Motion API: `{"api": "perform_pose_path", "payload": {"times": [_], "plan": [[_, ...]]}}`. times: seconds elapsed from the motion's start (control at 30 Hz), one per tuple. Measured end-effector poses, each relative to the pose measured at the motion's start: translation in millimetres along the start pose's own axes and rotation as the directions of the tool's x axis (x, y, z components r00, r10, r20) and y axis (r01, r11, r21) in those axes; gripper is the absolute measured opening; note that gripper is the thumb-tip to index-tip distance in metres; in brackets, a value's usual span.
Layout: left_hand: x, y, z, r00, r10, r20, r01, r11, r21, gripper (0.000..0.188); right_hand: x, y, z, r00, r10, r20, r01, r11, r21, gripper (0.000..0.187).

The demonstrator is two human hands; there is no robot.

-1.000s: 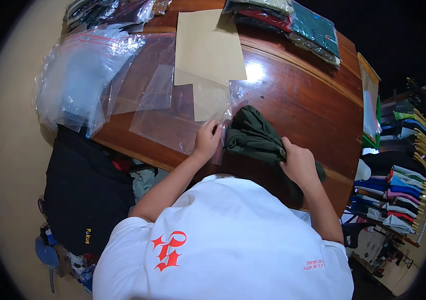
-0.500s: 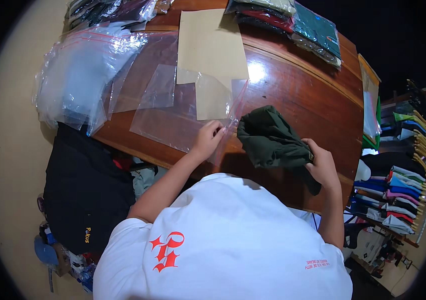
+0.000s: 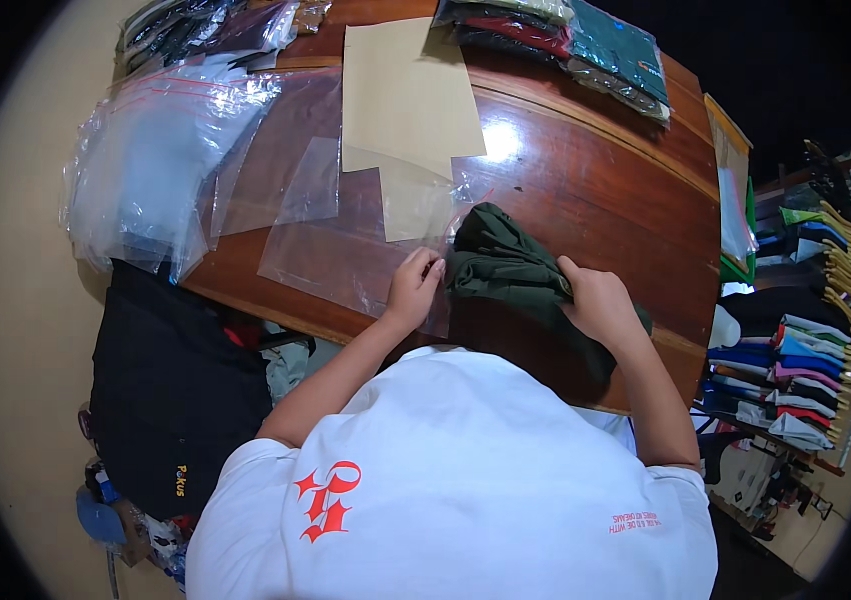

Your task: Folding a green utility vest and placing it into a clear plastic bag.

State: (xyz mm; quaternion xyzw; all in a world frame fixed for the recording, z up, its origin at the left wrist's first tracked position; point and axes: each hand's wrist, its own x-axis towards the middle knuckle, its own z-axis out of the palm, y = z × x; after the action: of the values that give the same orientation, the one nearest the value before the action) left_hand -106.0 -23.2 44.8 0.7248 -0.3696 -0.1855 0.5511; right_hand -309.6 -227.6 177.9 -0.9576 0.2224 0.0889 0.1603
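Observation:
A folded dark green garment is gripped at its right side by my right hand, fingers closed on the cloth. Part of it hangs down toward the table's near edge. Beside its left end, my left hand pinches the open edge of a clear plastic bag with a red strip. The bag lies flat on the wooden table. The garment's left end is at the bag's mouth; whether any of it is inside, I cannot tell. A tan cardboard sheet with a narrower lower part lies partly under clear plastic.
More clear bags are piled at the left edge. Bagged garments are stacked at the far right, and other packed clothes at the far left. Dark cloth hangs below the table on the left. A clothes rack stands at the right.
My right hand has carried the green garment leftward, up to the bag's mouth and my left hand. My left hand stays at the bag's edge. The whole view has shifted slightly.

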Motion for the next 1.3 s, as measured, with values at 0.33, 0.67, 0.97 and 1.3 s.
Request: {"api": "perform_pose_path", "payload": {"times": [0.33, 0.67, 0.97, 1.3], "plan": [[13, 62, -43, 0.979, 0.136, -0.153, -0.133, 0.991, 0.032, 0.012, -1, -3, 6, 0.999, -0.013, -0.031, 0.012, 0.999, -0.044, 0.035], [12, 23, -25, 0.998, -0.054, 0.045, 0.048, 0.990, 0.132, 0.018, -35, 29, -25, 0.989, 0.146, 0.017, -0.143, 0.934, 0.328, 0.046], [-9, -2, 11, 0.979, -0.173, 0.105, 0.169, 0.984, 0.046, 0.016, -27, 22, -16, 0.998, 0.048, -0.036, -0.039, 0.976, 0.213, 0.044], [-13, 0, 2, 0.991, -0.133, 0.022, 0.132, 0.990, 0.056, 0.017, 4, 8, 2, 0.997, -0.024, 0.072, 0.027, 0.998, -0.054, 0.043]]}}
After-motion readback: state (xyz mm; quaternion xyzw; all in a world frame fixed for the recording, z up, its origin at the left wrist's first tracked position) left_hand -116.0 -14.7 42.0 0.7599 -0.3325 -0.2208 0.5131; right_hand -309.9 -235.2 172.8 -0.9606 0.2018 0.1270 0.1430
